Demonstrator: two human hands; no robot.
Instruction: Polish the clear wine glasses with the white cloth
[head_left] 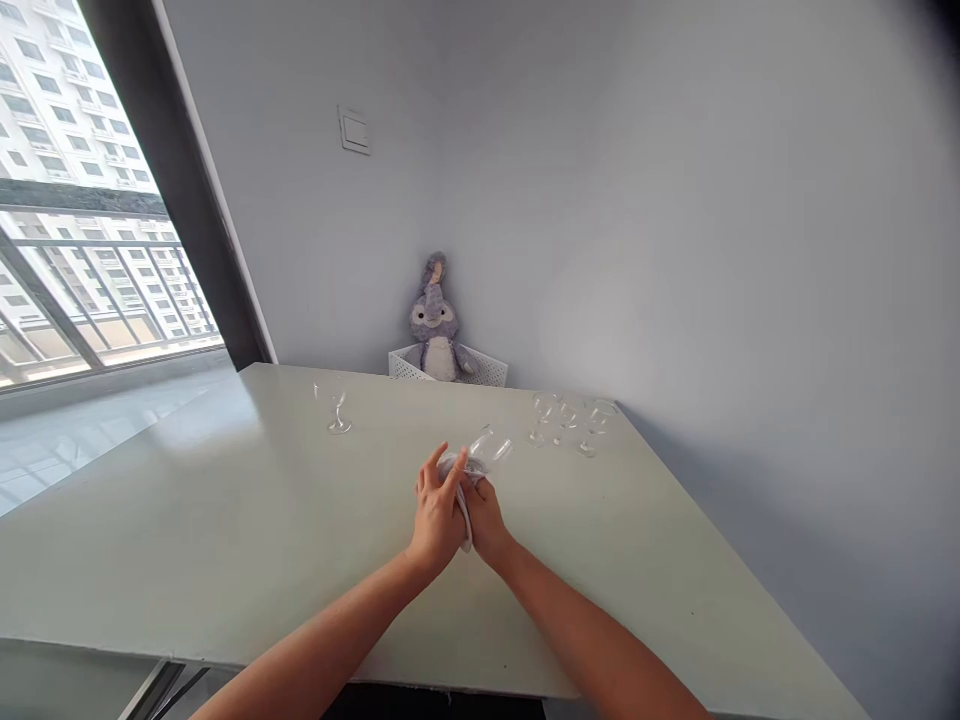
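My hands meet over the middle of the pale table [225,520]. A clear stemmed glass [491,446] lies tilted between them, its bowl pointing away to the right. My right hand [486,520] is closed round its stem end. My left hand [436,510] presses a white cloth [459,478] against the glass, fingers curled over the cloth. Part of the cloth hangs down between the two hands.
One clear glass [337,408] stands at the far left of the table. Three more glasses [570,422] stand grouped at the far right. A white basket [487,370] with a grey plush rabbit [435,325] sits against the wall. A window is at left.
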